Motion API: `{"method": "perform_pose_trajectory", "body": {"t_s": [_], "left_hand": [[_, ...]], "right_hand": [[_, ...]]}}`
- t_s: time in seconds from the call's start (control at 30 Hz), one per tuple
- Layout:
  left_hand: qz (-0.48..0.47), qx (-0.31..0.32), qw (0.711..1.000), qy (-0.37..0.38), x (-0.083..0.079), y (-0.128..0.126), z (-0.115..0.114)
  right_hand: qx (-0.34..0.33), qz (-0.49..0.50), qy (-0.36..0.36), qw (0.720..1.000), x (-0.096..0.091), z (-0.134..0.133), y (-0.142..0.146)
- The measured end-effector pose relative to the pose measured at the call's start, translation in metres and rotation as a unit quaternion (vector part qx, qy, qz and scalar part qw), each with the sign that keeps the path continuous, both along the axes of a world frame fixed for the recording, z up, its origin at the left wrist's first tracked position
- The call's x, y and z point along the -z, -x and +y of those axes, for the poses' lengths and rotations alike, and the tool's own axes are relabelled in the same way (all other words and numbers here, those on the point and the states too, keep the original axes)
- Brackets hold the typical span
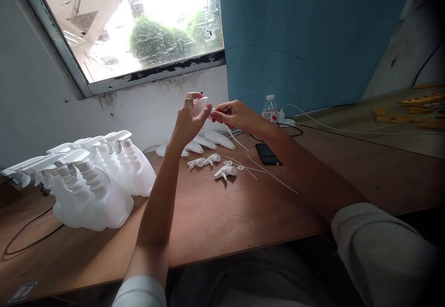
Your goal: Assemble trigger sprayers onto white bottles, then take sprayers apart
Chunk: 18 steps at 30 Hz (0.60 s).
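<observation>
Both my hands are raised close together over the back of the table. My left hand (189, 119), with a ring on one finger, is closed around a smooth, rounded white plastic bottle (200, 106), partly hidden by the fingers. Against it, my right hand (234, 115) is closed in a pinch, and a thin white tube (237, 139) hangs from beneath its fingers. What the right fingertips touch at the bottle is mostly covered. Below lie several white trigger spray heads (225, 172), small white rings (240, 168) and loose thin tubes (274, 175).
White spray bottles (107, 186) with trigger heads stand grouped at left. More white bottles (219, 139) lie by the wall. A black phone (267, 153), a clear drink bottle (269, 108) and a white charger (280, 116) with cables are at back right. The wooden table's front edge (243, 251) is near me.
</observation>
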<state>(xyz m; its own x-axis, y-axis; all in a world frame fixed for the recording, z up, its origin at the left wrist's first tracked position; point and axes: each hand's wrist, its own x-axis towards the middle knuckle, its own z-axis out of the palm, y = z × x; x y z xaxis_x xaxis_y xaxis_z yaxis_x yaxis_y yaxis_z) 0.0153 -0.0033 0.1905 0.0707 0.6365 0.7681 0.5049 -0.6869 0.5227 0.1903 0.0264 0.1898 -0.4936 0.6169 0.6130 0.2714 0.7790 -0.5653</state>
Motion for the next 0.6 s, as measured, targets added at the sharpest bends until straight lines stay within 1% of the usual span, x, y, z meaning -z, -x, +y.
{"method": "perform_pose_trajectory", "body": {"t_s": [0.07,0.13,0.27,0.33,0.4,0.43,0.47,0.5,0.57,0.6], "left_hand": [[0.004,-0.010,1.000,0.001,0.000,0.000,0.000],[-0.015,0.000,1.000,0.005,-0.001,-0.001,0.002],[-0.060,0.039,0.997,0.023,-0.002,-0.005,0.004],[-0.056,0.018,0.998,-0.005,-0.003,-0.005,0.003],[-0.045,-0.034,0.997,-0.058,-0.005,-0.001,0.000],[-0.043,-0.057,0.994,-0.081,-0.006,0.002,-0.001],[-0.044,-0.072,0.992,-0.097,-0.007,0.005,-0.002],[-0.049,-0.077,0.990,-0.105,-0.008,0.008,-0.003],[-0.064,-0.072,0.990,-0.104,-0.009,0.013,-0.003],[-0.067,-0.068,0.991,-0.098,-0.010,0.015,-0.003]], "right_hand": [[0.006,0.010,-0.041,0.999,0.001,-0.001,0.004],[0.010,0.019,-0.070,0.997,0.001,-0.005,0.007],[0.023,0.037,-0.084,0.996,0.000,-0.012,0.009],[0.064,0.059,-0.103,0.991,0.000,-0.011,0.008],[0.125,0.081,-0.120,0.982,-0.001,-0.007,0.005],[0.149,0.083,-0.116,0.978,-0.002,-0.004,0.003],[0.163,0.073,-0.098,0.979,-0.002,0.000,-0.001],[0.165,0.049,-0.065,0.983,-0.003,0.004,-0.005],[0.141,-0.035,0.033,0.989,-0.005,0.012,-0.015],[0.124,-0.086,0.081,0.985,-0.005,0.017,-0.019]]}}
